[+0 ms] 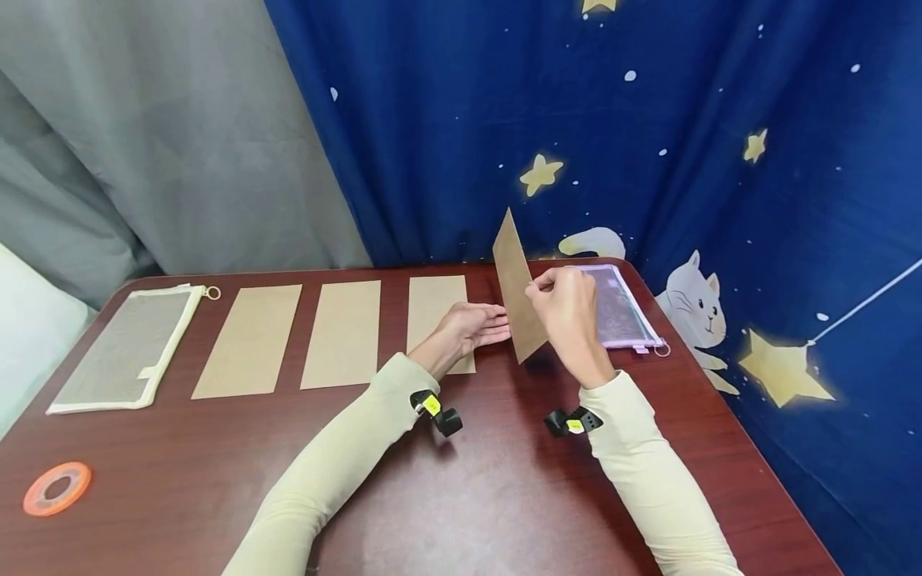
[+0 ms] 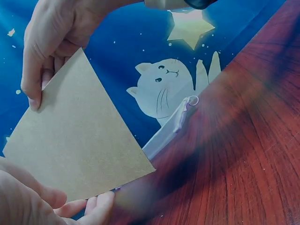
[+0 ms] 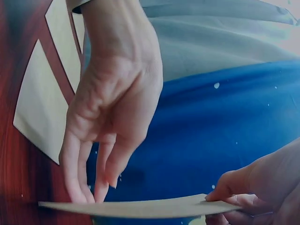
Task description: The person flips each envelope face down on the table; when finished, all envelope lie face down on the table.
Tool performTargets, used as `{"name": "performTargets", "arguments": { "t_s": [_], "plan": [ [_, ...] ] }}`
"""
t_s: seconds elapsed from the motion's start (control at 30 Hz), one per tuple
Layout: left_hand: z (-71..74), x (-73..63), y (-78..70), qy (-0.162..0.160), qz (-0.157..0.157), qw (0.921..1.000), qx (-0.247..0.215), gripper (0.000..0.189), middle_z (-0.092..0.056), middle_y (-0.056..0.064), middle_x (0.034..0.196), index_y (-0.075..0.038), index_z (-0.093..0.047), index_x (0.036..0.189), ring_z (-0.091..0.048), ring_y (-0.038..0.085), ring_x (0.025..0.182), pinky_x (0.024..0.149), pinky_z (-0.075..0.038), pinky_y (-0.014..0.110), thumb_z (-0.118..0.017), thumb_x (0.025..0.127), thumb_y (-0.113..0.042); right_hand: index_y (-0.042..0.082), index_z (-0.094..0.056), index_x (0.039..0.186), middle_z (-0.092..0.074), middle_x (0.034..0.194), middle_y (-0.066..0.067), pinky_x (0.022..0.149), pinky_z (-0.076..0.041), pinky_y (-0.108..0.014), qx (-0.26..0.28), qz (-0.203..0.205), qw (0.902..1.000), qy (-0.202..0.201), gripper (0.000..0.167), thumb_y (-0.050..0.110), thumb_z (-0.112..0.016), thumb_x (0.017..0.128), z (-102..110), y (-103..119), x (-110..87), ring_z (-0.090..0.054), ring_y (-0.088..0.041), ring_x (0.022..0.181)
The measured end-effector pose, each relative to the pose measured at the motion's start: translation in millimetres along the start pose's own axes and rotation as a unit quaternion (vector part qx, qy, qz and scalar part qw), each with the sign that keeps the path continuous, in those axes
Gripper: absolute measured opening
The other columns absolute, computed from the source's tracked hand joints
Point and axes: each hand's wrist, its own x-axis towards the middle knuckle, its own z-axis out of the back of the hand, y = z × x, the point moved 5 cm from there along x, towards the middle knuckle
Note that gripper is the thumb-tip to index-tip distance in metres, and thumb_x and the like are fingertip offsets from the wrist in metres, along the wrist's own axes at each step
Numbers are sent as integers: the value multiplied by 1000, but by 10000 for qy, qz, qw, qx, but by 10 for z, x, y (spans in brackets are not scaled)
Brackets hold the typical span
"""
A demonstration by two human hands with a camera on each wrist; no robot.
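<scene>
A stiff brown kraft paper sheet is raised upright over the table, tilted on edge. My right hand pinches its right edge between thumb and fingers. The left hand reaches in palm up, its fingers nearly straight, with the fingertips right at the sheet's lower part. In the right wrist view the sheet shows edge-on and slightly bowed, and the left thumb stands apart from it. Below the left forearm's end lies a flat brown sheet, partly covered by that hand.
Two more brown sheets, one in the middle and one farther left, lie flat in a row. A white-edged mesh zip pouch lies at the left, a purple-edged one behind the right hand. An orange ring-shaped roll sits front left.
</scene>
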Motion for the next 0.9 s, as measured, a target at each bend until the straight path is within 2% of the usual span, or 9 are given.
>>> {"name": "performTargets", "arguments": {
  "t_s": [0.1,0.2,0.3,0.4,0.53,0.63,0.7,0.77,0.9],
  "plan": [
    [5,-13,1,-55,-79,9999,68,32,-65,27,122,9,-60,132,-69,31,107,104,-54,44,-48,103,3,2,-80,82,-76,76,-15,67,-52,-45,82,-50,10000,0,11,9,-73,85,25,-76,19,-70,-37,78],
    [17,-32,-12,-126,-218,9996,147,31,-68,18,104,10,-63,128,-68,21,87,101,-56,42,-53,99,8,2,-80,84,-76,79,-16,64,-48,-42,90,-73,9999,-105,10,10,-75,86,66,-183,44,-68,-37,77],
    [37,-55,-40,-221,-501,9983,196,32,-69,11,92,10,-66,125,-68,15,77,98,-57,40,-59,93,14,2,-81,87,-77,84,-16,63,-45,-43,50,-73,9997,-222,10,11,-77,87,99,-309,69,-67,-38,78],
    [56,-87,-77,-325,-929,9947,310,34,-70,10,86,9,-68,121,-70,16,75,97,-58,42,-65,87,16,2,-81,91,-77,88,-17,66,-47,-45,28,-160,9995,-268,10,11,-78,87,101,-448,99,-68,-39,82],
    [44,-123,-115,-449,-1412,9854,838,34,-74,11,86,8,-70,117,-75,22,86,98,-58,42,-71,83,13,1,-80,98,-77,90,-20,68,-50,-41,156,-563,9983,-82,16,10,-78,86,56,-676,149,-71,-37,87],
    [41,-128,-111,-666,-1575,9760,1348,31,-76,12,90,5,-73,113,-76,23,90,93,-60,36,-75,82,8,2,-80,100,-77,94,-19,65,-48,-27,301,-1000,9943,232,18,13,-79,86,-14,-856,169,-72,-35,92],
    [46,-118,-101,-880,-1682,9671,1695,28,-77,14,92,3,-75,110,-76,19,86,89,-61,31,-76,82,5,2,-81,97,-77,94,-19,61,-46,-18,440,-1279,9898,451,17,14,-78,86,-73,-969,173,-74,-32,90],
    [46,-98,-87,-1095,-1794,9561,2042,26,-77,14,92,1,-76,107,-75,15,82,84,-62,28,-78,81,3,1,-81,95,-77,91,-18,58,-45,-11,577,-1468,9856,610,16,14,-78,86,-142,-1067,177,-75,-26,80],
    [12,-48,-58,-1344,-2033,9298,2759,28,-79,11,90,-2,-77,106,-75,16,83,79,-60,25,-80,78,-1,-4,-80,91,-76,72,-11,49,-45,-10,810,-1675,9795,775,14,8,-75,85,-272,-1224,186,-67,-9,55]
  ]
}}
